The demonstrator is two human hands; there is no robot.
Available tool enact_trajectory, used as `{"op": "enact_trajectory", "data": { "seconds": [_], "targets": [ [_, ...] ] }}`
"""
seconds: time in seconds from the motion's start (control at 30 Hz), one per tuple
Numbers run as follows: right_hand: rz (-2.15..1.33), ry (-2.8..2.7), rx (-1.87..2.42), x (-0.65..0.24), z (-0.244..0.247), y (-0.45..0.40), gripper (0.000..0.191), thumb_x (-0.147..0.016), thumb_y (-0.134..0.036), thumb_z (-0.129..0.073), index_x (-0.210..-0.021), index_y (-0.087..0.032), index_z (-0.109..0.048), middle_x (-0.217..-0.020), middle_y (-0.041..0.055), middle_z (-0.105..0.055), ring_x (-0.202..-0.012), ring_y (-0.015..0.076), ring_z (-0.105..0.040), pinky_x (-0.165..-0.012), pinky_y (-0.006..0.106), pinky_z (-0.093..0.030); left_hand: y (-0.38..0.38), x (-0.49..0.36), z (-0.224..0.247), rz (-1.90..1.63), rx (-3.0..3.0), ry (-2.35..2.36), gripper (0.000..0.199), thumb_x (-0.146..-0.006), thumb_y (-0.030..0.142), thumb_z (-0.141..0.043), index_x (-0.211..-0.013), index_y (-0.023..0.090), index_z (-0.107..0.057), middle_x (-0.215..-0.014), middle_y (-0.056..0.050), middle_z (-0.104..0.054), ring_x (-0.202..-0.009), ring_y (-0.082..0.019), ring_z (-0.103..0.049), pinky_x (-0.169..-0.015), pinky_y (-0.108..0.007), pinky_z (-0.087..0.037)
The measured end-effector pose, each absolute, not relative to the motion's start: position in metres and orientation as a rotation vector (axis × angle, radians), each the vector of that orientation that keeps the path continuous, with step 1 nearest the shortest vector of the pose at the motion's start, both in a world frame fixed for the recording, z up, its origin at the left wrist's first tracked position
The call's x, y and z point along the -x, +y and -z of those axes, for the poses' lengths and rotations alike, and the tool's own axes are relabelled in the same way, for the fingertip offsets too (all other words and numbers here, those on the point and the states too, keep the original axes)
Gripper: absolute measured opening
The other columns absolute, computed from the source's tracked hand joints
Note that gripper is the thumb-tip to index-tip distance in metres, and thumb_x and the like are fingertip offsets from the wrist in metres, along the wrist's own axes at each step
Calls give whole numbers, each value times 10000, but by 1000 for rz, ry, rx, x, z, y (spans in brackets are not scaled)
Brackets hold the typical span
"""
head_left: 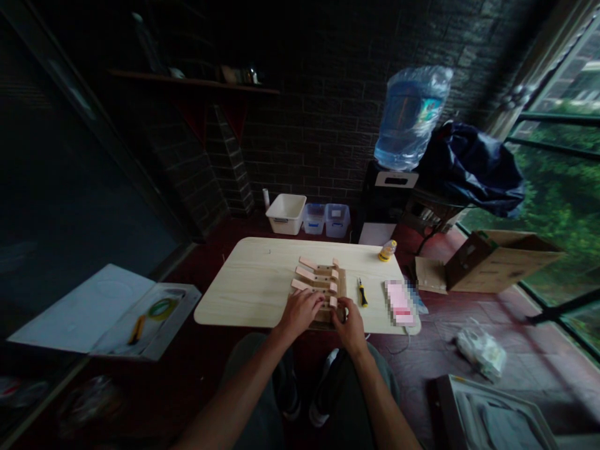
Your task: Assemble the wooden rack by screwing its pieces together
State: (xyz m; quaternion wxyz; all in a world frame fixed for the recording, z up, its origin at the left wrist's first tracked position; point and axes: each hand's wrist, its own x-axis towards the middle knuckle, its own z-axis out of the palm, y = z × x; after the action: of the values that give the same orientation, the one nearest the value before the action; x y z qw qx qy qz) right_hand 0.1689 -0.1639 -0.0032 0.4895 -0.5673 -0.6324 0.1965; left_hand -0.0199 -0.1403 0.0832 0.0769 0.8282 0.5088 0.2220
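A wooden piece with several pale slats (305, 273) and small upright blocks along its right side lies near the front edge of the light table (248, 275). My left hand (302, 308) rests over its front slats, fingers closed together; what they hold, if anything, is too small to tell. At the front right corner of the piece, my right hand (349, 320) has thumb and fingers bent round the nearest upright block (333, 302). A black and yellow screwdriver (362, 294) lies just right of the piece.
A yellow-capped bottle (387, 250) and a pink blurred item (400, 302) are on the table's right side. Beyond the table stand a white bin (287, 214) and two clear bins. An open case (162, 312) is at left, a cardboard box (497, 259) at right.
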Motion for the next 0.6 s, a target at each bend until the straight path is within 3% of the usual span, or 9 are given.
{"op": "enact_trajectory", "data": {
  "seconds": [0.6],
  "targets": [
    [-463,-1561,1351,-172,8,-163,326,-856,-257,-616,-1181,-227,-609,-1045,88,-706,-969,261,-666,-876,419,-544,-137,15,-75,-664,-2544,1495,119,-932,195,-661,-1012,252,-728,-993,-25,-777,-916,-208,-689,-842,-330,-462]
  ]
}}
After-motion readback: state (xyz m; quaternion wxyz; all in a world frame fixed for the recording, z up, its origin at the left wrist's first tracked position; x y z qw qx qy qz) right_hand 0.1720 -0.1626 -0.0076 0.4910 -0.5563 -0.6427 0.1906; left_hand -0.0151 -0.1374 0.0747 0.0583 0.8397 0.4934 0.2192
